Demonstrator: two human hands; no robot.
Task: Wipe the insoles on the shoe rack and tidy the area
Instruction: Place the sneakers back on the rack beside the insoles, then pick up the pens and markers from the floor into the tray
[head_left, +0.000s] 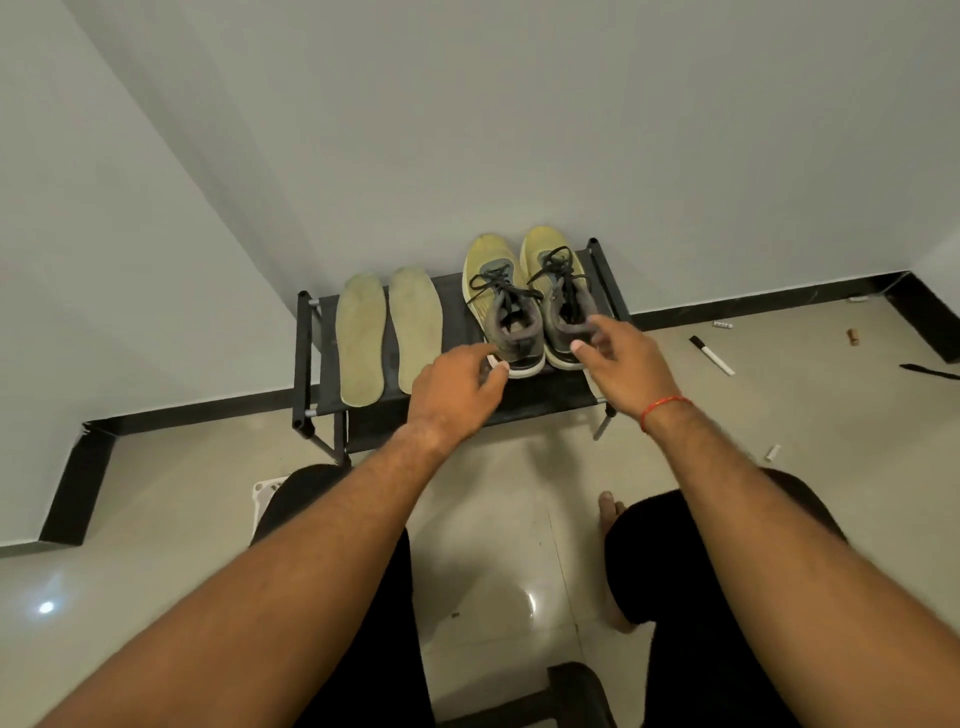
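Two pale yellow-green insoles, the left insole (361, 338) and the right insole (416, 325), lie side by side on the left half of the low black shoe rack (540, 397). A pair of yellow sneakers with dark laces stands on the right half: left shoe (501, 296), right shoe (558, 291). My left hand (457, 392) hovers at the heel of the left shoe, fingers loosely curled, holding nothing. My right hand (621, 364) reaches at the heel of the right shoe, fingers relaxed; whether it touches the shoe is unclear.
The rack stands against a pale wall with a black skirting (769, 301). On the tiled floor to the right lie a marker (712, 355), small white tubes (722, 325) and a dark flat object (927, 371). My knees and a bare foot (610, 512) are below.
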